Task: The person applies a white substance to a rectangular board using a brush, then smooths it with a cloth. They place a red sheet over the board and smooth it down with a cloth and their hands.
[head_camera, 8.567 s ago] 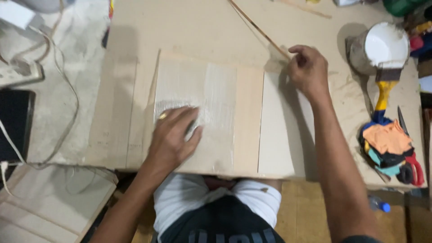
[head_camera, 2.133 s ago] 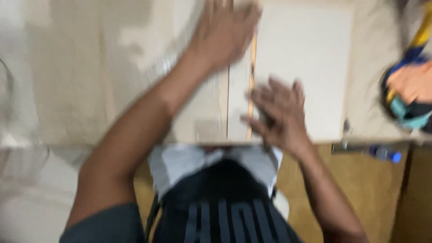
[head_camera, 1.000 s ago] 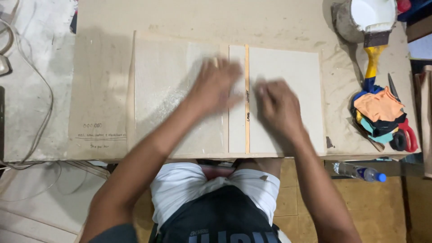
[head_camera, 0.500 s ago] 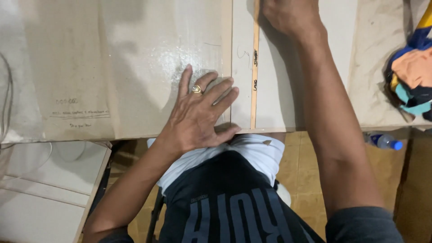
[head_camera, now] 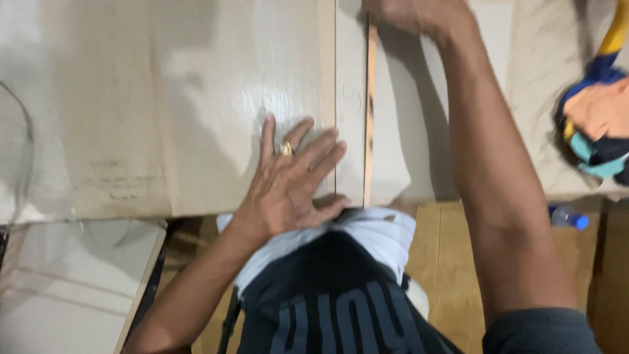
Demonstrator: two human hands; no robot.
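The left hand point(head_camera: 291, 187) lies flat on the pale board point(head_camera: 216, 111), fingers spread wide, palm near the table's point(head_camera: 537, 98) front edge — it holds nothing, only presses down. A ring point(head_camera: 285, 149) shows on one finger. Just to its right a thin wooden strip point(head_camera: 370, 111) runs straight away from the body, lying along the seam between the board and a second, whiter panel point(head_camera: 393, 151). The right hand point(head_camera: 419, 13) is at the top edge of the view, over the far end of the strip; most of it is cut off, so I cannot tell whether it grips the strip or merely rests on it.

By the look of it, the step in hand is lining up the strip as a straight edge along the joint, one hand pinning the board while the other sets the far end. The next move calls for keeping the board from sliding and the strip true along its whole length — firm, even pressure from both hands.

At the far right lies a bundle of coloured rags point(head_camera: 599, 131), well apart from the work, and a small bottle point(head_camera: 567, 216) sits on the floor below the table edge.
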